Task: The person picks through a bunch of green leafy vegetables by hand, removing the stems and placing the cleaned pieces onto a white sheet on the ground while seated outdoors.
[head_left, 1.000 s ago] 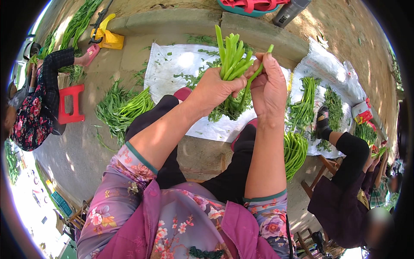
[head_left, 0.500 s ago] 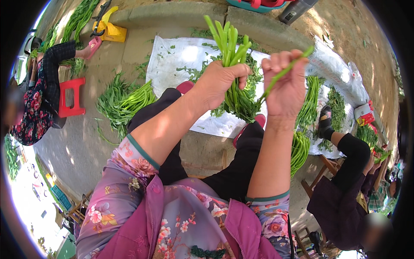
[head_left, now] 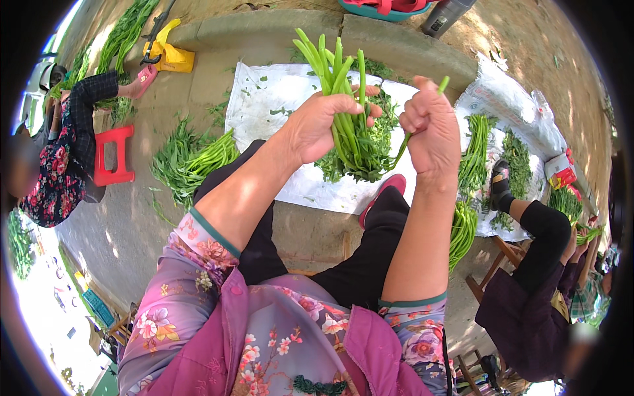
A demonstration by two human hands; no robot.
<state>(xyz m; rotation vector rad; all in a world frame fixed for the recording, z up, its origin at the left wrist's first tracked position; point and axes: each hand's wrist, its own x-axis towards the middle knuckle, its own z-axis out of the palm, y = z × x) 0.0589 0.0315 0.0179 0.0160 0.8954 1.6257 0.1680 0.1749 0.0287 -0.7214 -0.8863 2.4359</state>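
Observation:
My left hand [head_left: 316,127] is wrapped around a bunch of leafy green stalks [head_left: 338,72]. The pale cut-looking ends point up and the leaves hang below; the thumb lies across the stalks and some fingertips show past them. My right hand [head_left: 432,132] is closed around a single green stalk [head_left: 403,146]. Its tip pokes out above the fist, and its lower part bends towards the bunch's leaves. Both hands are raised above a white plastic sheet [head_left: 264,112] strewn with loose leaves.
A pile of greens [head_left: 191,162] lies left of my knee, more stalks [head_left: 463,231] to the right. A red stool [head_left: 113,155] and a seated person [head_left: 56,171] are at left; another person [head_left: 522,297] sits at right. A concrete curb [head_left: 264,28] runs behind the sheet.
My left hand has shifted left and slightly down with the bunch, its fingers looser. My right hand has closed into a fist farther along the single stalk.

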